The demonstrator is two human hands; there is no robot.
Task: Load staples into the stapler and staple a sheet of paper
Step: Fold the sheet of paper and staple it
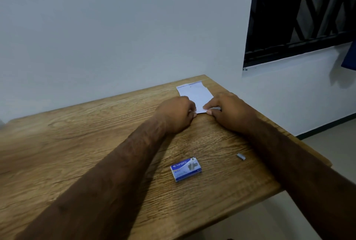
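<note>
A white sheet of paper (195, 93) lies at the far right of the wooden table (77, 143). My right hand (229, 112) pinches its near right corner between thumb and fingers. My left hand (176, 115) is curled into a fist at the sheet's near left edge, and whatever is inside it is hidden. No stapler is in view. A blue and white staple box (185, 169) lies closer to me, between my forearms. A short loose strip of staples (241, 156) rests to its right, beside my right forearm.
The table stands in a corner against a pale wall. Its right edge (300, 137) drops to a tiled floor. A dark barred window (300, 14) is at the upper right, with a blue cloth (349, 56) hanging beside it.
</note>
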